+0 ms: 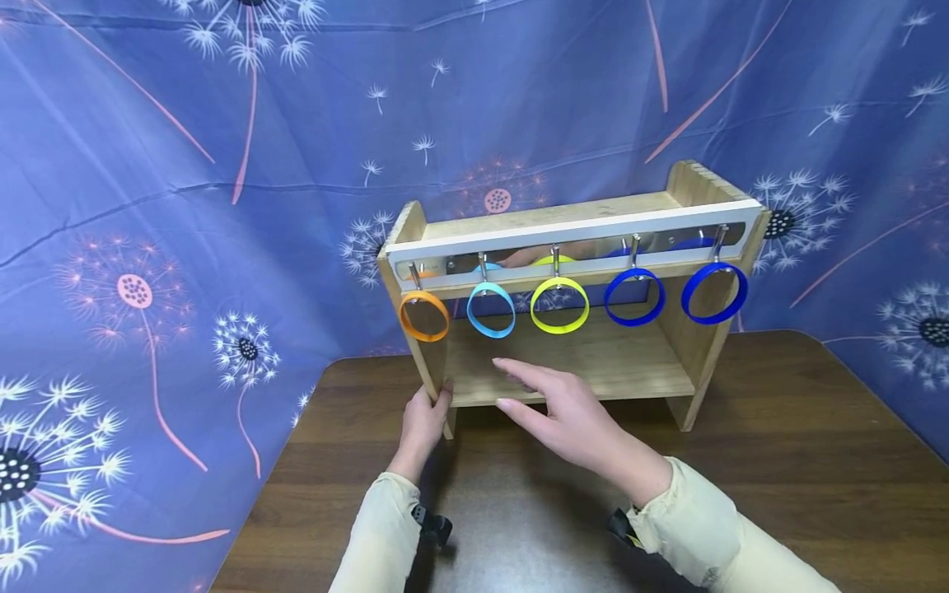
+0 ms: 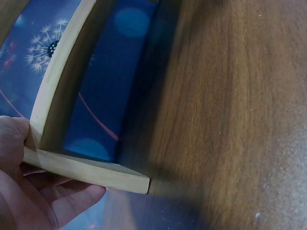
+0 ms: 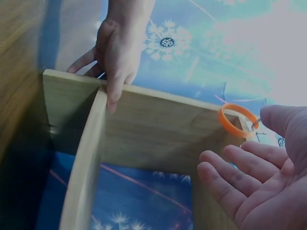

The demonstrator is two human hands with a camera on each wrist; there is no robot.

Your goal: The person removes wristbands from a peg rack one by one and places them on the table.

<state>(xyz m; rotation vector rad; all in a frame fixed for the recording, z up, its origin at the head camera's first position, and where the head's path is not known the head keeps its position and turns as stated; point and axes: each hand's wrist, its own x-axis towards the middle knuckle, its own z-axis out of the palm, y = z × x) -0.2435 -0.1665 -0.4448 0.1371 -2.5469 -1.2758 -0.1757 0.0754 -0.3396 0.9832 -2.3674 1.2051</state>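
Observation:
A small wooden shelf (image 1: pixel 608 358) stands on the table, with a white-edged front rail (image 1: pixel 578 230) bearing a row of metal hooks. From the hooks hang an orange ring (image 1: pixel 424 338), a light blue ring (image 1: pixel 493 333), a yellow ring (image 1: pixel 559 329) and two dark blue rings (image 1: pixel 635 321). My left hand (image 1: pixel 425 424) grips the shelf's left side panel low down; in the left wrist view its thumb and fingers lie on either side of the panel (image 2: pixel 96 175). Before the shelf board, under the light blue and yellow rings, my right hand (image 1: pixel 574 416) holds nothing, its fingers extended and thumb apart.
The brown wooden table (image 1: pixel 801 461) extends to both sides of the shelf. Behind it hangs a blue cloth (image 1: pixel 282 165) with dandelion prints. Dark wrist cameras are strapped at both cream sleeves (image 1: pixel 378 527).

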